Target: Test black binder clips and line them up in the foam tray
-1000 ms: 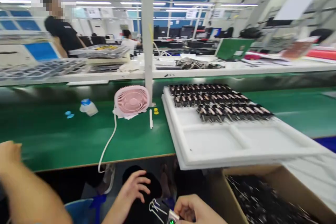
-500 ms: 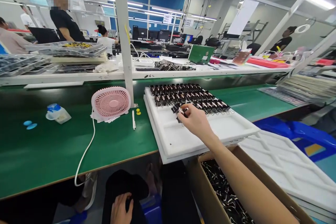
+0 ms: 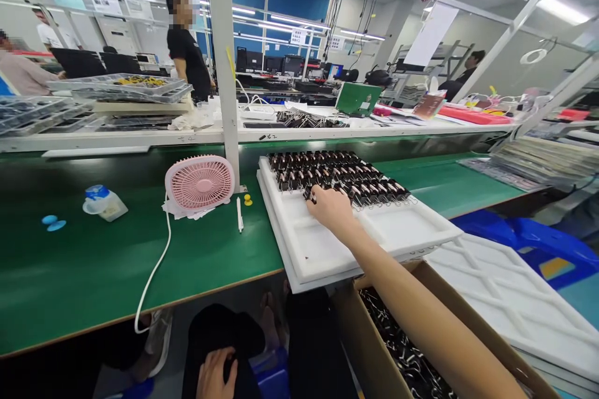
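My right hand (image 3: 331,207) is over the white foam tray (image 3: 322,255), its fingers closed on a black binder clip (image 3: 309,192) at the left end of the front row. The fingers partly cover that clip. Behind it, rows of upright black binder clips (image 3: 322,176) with pale pieces between them fill the far half of the tray. My left hand (image 3: 216,375) rests on my dark-trousered leg, fingers loosely laid out and holding nothing. Below my right forearm, a cardboard box (image 3: 423,271) holds many loose binder clips (image 3: 397,343).
Left of the tray stand a pink fan (image 3: 200,184) with a white cable, a white pen (image 3: 239,215) and a blue-capped bottle (image 3: 105,202). More white foam trays (image 3: 510,287) are stacked at right, beside a blue plastic stool (image 3: 528,243). Other people stand beyond the shelf.
My right hand has moved slightly left and lowered the binder clip to the row's left end. My left hand has stayed on my leg. A person in the background has walked right.
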Demonstrator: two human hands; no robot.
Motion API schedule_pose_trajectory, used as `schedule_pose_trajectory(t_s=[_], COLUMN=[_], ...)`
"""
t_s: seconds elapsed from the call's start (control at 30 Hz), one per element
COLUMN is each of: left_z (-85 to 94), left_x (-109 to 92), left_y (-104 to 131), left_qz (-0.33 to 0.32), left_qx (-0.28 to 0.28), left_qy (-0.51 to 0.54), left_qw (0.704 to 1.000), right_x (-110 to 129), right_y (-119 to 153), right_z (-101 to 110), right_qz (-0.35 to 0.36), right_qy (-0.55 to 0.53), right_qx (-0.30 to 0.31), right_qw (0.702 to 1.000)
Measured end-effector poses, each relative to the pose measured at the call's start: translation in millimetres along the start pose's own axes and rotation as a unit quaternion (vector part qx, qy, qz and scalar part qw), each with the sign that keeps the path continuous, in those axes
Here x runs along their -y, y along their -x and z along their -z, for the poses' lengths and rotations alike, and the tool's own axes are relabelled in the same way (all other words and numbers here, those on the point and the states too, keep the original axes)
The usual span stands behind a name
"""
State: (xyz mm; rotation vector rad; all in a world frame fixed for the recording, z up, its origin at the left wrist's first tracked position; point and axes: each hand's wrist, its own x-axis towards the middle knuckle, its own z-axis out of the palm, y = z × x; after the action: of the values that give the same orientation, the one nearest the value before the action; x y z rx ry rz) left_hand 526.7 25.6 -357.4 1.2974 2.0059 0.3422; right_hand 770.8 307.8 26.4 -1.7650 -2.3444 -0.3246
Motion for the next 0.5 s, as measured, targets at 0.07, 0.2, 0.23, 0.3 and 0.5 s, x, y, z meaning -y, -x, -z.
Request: schedule_pose_trajectory(t_s=[0.07,0.2,0.23,0.3,0.5], left_z=[-1.6,-5.2,-6.0,-7.8,-18.1], left_x=[0,1,2,5,14], left_y=[0,0,-1,-2,-8], left_qz=[-0.007,-0.012,-0.011,-0.016,-0.047], left_qx=[-0.012,-0.037,-0.039,-0.048,-0.081], left_qy=[-0.002,0.002,0.005,0.012,0.040], left_qw=[1.000,0.999,0.999,0.999,0.995], right_x=[-2,-20,-28,-52,-158], right_y=[6,34,44,67,136], right_z=[0,3,5,8,-32], right_qz=[0.003,0.033,0.049,0.076,-0.290], right_qy=[-0.009,-0.139,-0.196,-0.281,-0.306], right_qx=[-0.008,-0.168,-0.233,-0.385,-0.559], right_qw=[1.000,0.975,0.951,0.876,0.714])
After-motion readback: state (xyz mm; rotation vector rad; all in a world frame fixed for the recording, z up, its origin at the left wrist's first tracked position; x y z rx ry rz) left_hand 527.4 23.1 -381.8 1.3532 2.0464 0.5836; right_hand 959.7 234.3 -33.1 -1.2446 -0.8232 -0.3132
